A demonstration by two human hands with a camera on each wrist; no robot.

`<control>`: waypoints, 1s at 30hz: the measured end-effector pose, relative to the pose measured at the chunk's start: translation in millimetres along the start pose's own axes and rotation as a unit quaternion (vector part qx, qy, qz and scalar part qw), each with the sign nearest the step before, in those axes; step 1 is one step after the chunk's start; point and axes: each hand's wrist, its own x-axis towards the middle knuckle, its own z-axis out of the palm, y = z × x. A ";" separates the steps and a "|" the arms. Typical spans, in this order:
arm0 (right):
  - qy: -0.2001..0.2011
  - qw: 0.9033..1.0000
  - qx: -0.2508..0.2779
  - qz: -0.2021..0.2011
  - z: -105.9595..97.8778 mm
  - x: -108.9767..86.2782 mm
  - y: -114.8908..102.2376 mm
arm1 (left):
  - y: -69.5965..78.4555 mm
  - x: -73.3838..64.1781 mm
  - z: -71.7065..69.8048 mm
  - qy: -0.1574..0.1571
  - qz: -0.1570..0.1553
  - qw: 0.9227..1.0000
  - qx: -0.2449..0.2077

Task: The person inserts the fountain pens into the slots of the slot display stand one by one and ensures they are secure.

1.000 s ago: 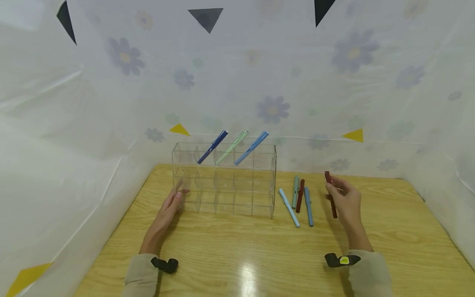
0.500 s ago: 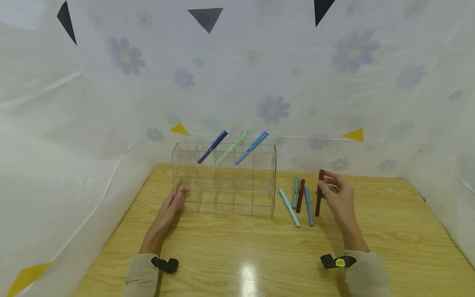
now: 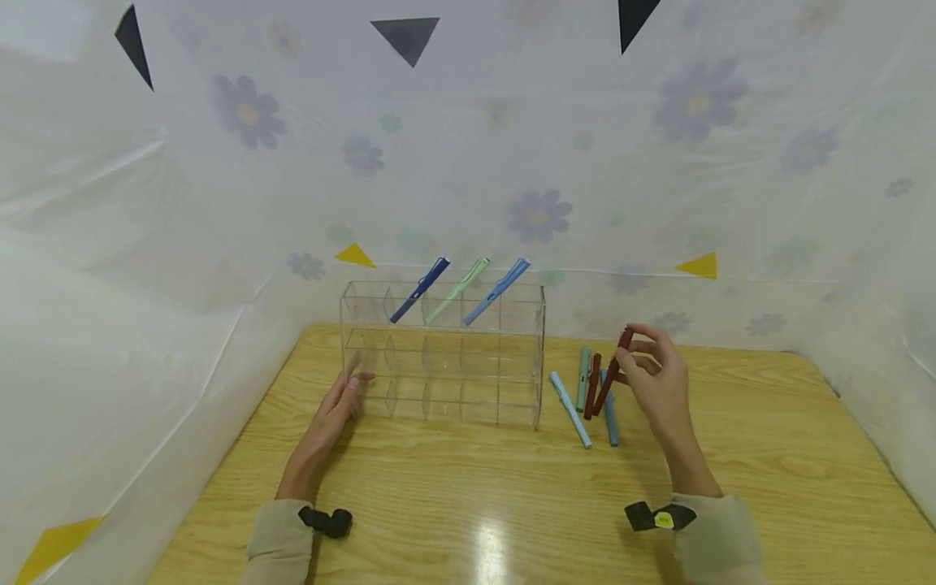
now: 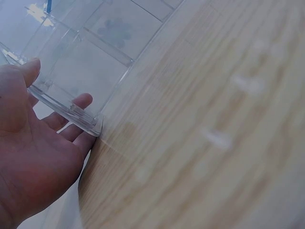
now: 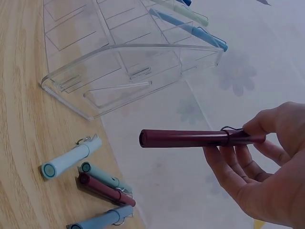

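Note:
A clear acrylic pen rack (image 3: pixel 442 377) with tiers of compartments stands on the table. Three pens lean in its top tier: a dark blue pen (image 3: pixel 420 290), a pale green pen (image 3: pixel 457 291) and a blue pen (image 3: pixel 496 292). My left hand (image 4: pixel 43 152) grips the rack's left side panel, thumb on one side and fingers on the other. Between thumb and fingers, my right hand (image 3: pixel 658 382) pinches a dark red pen (image 5: pixel 186 138) near its clip end, tilted above the loose pens. The right wrist view shows its bare end pointing toward the rack.
Right of the rack lie a light blue pen (image 3: pixel 570 410), a green pen (image 3: pixel 582 379), another dark red pen (image 3: pixel 591 398) and a grey-blue pen (image 3: pixel 611 422). A flowered white sheet (image 3: pixel 453 179) rises behind the wooden table (image 3: pixel 424 504).
My right hand has moved left with the dark red pen, which now tilts over the grey-blue pen. The left hand and the rack have stayed in place.

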 end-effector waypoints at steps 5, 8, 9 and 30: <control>0.002 1.000 0.004 -0.011 7.6 1.7 -6.4 | 0.3 -0.7 0.8 0.001 -0.010 1.000 -0.003; 0.000 1.000 -0.002 -0.024 12.4 2.8 -10.8 | 0.5 -0.9 1.3 0.002 -0.011 1.000 -0.003; 0.000 1.000 -0.002 -0.028 13.8 3.3 -12.6 | 0.5 -0.9 1.2 0.001 -0.010 1.000 -0.004; -0.036 0.994 0.046 -0.089 65.9 21.7 -50.5 | 2.4 -0.2 1.5 0.005 -0.003 1.000 0.007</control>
